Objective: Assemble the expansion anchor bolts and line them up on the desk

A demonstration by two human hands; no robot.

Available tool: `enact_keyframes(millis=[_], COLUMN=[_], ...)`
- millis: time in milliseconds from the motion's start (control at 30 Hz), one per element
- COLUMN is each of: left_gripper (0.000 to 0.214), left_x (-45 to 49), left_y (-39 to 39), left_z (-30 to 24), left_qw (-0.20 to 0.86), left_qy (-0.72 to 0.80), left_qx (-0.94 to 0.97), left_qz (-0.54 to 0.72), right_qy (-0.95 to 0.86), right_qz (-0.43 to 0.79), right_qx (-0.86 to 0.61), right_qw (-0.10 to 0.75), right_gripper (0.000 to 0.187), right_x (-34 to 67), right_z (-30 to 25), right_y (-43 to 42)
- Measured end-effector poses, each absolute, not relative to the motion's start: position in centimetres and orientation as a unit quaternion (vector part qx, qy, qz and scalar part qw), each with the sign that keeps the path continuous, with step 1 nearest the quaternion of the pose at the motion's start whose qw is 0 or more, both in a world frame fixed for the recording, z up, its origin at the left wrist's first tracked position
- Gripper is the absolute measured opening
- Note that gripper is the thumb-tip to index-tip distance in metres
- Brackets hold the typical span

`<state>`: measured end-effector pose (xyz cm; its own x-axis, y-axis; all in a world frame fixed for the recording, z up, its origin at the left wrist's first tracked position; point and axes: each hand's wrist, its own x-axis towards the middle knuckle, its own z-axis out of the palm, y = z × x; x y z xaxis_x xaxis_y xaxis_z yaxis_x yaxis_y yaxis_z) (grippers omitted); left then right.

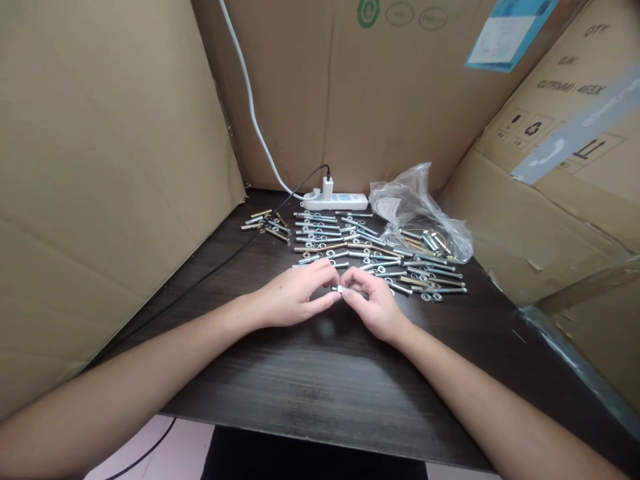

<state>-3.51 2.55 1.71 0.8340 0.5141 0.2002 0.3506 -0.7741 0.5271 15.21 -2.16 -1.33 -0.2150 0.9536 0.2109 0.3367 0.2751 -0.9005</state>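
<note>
My left hand (296, 293) and my right hand (374, 303) meet at the middle of the dark wooden table (320, 393). Their fingertips pinch one small silver bolt with a nut (339, 289) between them, just above the tabletop. Behind the hands lie several rows of silver bolts and washers (350, 243). A smaller heap of bolts (267, 223) lies at the back left.
A clear plastic bag (420, 213) with more hardware sits at the back right. A white power strip (334, 200) with a plug, a white cable and a black cable lies against the back. Cardboard boxes (100, 167) wall the table on three sides.
</note>
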Motion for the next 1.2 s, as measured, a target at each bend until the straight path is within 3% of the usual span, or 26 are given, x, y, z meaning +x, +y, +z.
enact_keyframes(millis=[967, 1200], left_gripper=[0.009, 0.009], left_x=[-3.63, -4.01], left_y=[2.4, 2.99], left_z=[1.75, 1.58], left_qw=[0.169, 0.145], left_qy=[0.19, 0.212], left_qx=[0.951, 0.946], left_qz=[0.175, 0.198], right_qy=[-0.674, -0.729], right_qz=[0.432, 0.326], right_qx=[-0.443, -0.461], right_qw=[0.403, 0.388], right_gripper=[0.01, 0.004], right_x=[15.06, 15.64], right_z=[-1.23, -0.87], right_y=[-2.08, -2.06])
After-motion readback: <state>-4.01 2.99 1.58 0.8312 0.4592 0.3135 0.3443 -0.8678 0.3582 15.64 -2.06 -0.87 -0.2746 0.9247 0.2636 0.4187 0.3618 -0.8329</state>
